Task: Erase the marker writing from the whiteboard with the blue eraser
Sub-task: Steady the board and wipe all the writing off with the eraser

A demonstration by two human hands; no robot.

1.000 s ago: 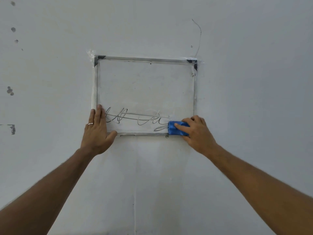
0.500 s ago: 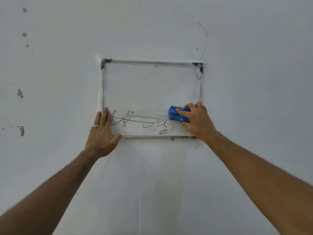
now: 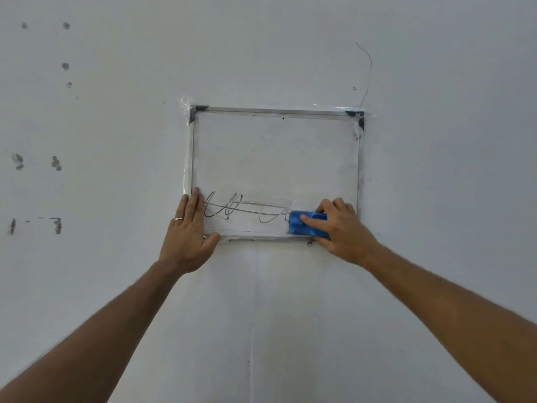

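A small metal-framed whiteboard is taped to a pale wall. Black marker writing runs along its lower part, from the left edge to about the middle. My right hand grips the blue eraser and presses it on the board's lower right area, just at the right end of the writing. My left hand, with a ring on one finger, lies flat with straight fingers on the board's lower left corner, thumb under the bottom frame.
The wall around the board has several dark spots and scuffs on the left. Clear tape holds the board's top corners. A thin wire hangs above the top right corner.
My right hand moved the eraser up from the bottom frame, then back down to it. The stroke near the bottom frame is wiped away. My left hand kept its place.
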